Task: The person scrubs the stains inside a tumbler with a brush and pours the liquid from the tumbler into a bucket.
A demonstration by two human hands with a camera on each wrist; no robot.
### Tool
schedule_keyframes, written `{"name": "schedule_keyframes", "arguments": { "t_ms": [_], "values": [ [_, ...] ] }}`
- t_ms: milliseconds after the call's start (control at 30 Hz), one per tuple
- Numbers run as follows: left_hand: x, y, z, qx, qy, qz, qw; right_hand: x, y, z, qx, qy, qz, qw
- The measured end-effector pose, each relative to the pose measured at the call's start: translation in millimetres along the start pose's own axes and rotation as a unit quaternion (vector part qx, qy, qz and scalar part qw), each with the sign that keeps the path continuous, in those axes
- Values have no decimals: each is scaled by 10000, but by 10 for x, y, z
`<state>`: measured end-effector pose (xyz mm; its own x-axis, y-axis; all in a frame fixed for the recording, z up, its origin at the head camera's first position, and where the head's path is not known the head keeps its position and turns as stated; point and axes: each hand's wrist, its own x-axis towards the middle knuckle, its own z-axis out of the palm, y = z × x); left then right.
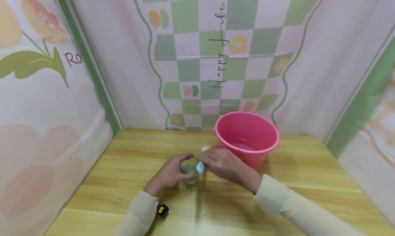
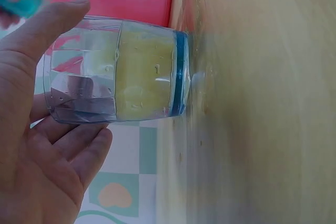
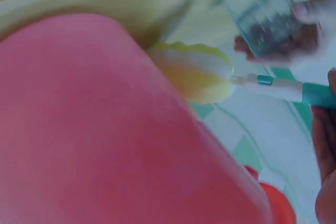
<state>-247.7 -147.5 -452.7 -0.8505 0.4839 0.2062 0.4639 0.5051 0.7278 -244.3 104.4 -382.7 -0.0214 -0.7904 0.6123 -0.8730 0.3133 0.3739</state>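
Currently, a clear glass is being gripped upright on the table by the left hand. A teal-handled brush is being pinched by the right hand, its yellow head at the pink bucket's nine o'clock.
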Motion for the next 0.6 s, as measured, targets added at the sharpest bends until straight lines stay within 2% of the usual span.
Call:
{"name": "schedule_keyframes", "arguments": {
  "t_ms": [133,267,400,600],
  "values": [
    [2,8,13,70,66,39,9999,79,83,-46,292,358,1131,9925],
    [-4,18,18,64,49,23,10000,196,151,-108,439,573,1900,9791],
    [-10,32,16,58,61,-21,10000,357,215,-199,664,828,2363,9659],
    [-19,57,13,24,87,-141,9999,628,341,-381,1001,1040,2701,9520]
  ]
}}
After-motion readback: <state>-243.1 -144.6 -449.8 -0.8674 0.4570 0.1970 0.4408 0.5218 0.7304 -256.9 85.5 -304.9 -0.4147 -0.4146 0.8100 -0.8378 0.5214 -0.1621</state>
